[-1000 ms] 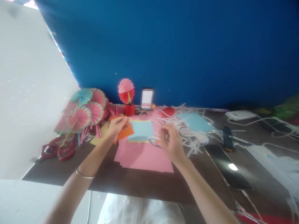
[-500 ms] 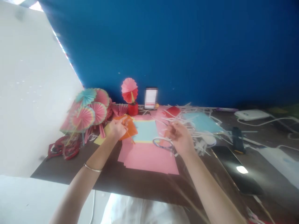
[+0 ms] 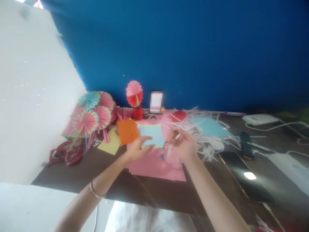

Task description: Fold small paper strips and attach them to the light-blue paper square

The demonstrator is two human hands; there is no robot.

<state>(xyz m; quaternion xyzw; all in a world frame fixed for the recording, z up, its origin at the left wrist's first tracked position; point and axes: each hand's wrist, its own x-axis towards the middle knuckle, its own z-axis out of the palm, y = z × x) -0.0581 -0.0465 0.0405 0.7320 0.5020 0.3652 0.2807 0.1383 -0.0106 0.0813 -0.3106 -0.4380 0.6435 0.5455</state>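
Observation:
My left hand is over the pink paper, its fingers apart and nothing between them. Just beyond its fingertips lies a light blue sheet with a yellow edge. My right hand is closed, with a small white piece showing at its fingers. Below those fingers is a striped blue-and-white loop, blurred; whether the hand holds it is unclear. Left of the blue sheet is an orange square, partly over a yellow sheet.
Folded paper fans crowd the left side beside a red strapped item. A pink fan stands in a red pot. White paper strips, a blue packet and a dark phone lie on the right.
My left hand has moved right and nearer, from the orange square to the pink paper, and its fingers have opened. My right hand has shifted slightly left; the striped loop below it has turned.

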